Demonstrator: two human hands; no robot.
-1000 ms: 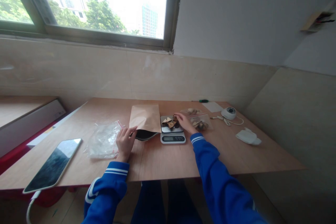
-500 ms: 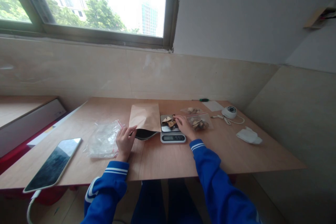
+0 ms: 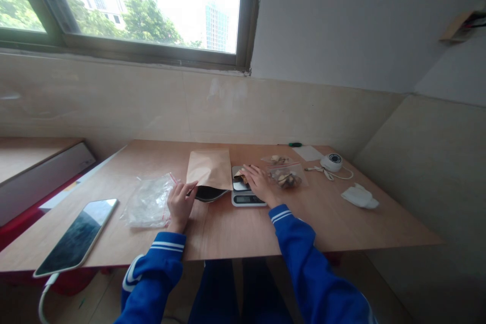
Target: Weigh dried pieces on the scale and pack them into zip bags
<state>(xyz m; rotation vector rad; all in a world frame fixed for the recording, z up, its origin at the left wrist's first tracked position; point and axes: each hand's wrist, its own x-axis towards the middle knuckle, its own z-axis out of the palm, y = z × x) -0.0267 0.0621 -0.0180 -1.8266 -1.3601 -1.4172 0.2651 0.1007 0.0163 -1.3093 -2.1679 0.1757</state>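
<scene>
A brown kraft paper bag [image 3: 209, 168] lies flat with its dark mouth towards me. My left hand [image 3: 181, 203] is closed on the left corner of that mouth, thumb and fingers pinched. Right of the bag stands a small white kitchen scale [image 3: 235, 200] with a display at its front. Dried slices [image 3: 240, 174], pale and dark brown, rest on its plate. My right hand [image 3: 259, 183] is over the plate, its fingers curled around some of the slices and hiding most of them.
Clear zip bags of dried pieces [image 3: 288, 178] lie right of the scale. Crumpled plastic bags [image 3: 148, 202] and a phone [image 3: 78, 238] on a cable are at the left. A dome camera [image 3: 331, 162], white cloth [image 3: 360, 196], paper sheet [image 3: 308, 153] and screwdriver [image 3: 295, 145] lie right and back.
My right hand has moved a little left over the scale plate and now covers more of the dried slices. The left hand and the paper bag have stayed in place.
</scene>
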